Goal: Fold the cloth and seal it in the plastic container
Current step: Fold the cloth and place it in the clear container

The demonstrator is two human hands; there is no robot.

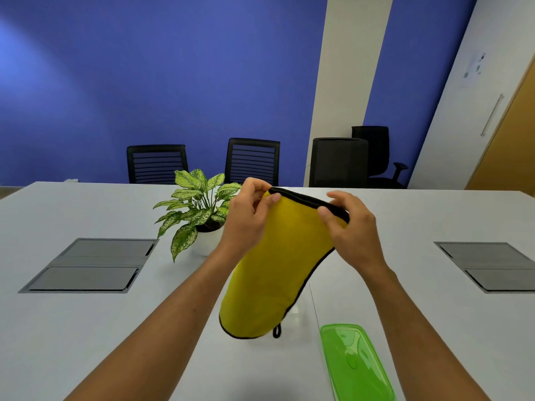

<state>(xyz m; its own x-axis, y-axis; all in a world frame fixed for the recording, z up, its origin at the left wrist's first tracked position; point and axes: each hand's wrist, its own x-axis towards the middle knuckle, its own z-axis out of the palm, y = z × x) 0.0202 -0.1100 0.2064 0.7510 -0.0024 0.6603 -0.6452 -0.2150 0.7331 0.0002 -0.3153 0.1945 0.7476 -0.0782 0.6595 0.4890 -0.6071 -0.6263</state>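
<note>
A yellow cloth with a black hem hangs in the air over the white table, folded in half, its small black loop dangling at the bottom. My left hand pinches its top left corner. My right hand pinches the top edge at the right corner. A green translucent lid lies flat on the table at the lower right. A clear container part barely shows behind the cloth's lower edge; the rest of it is hidden.
A potted plant with speckled leaves stands just left of my left hand. Grey cable hatches sit in the table at the left and right. Black office chairs line the far edge.
</note>
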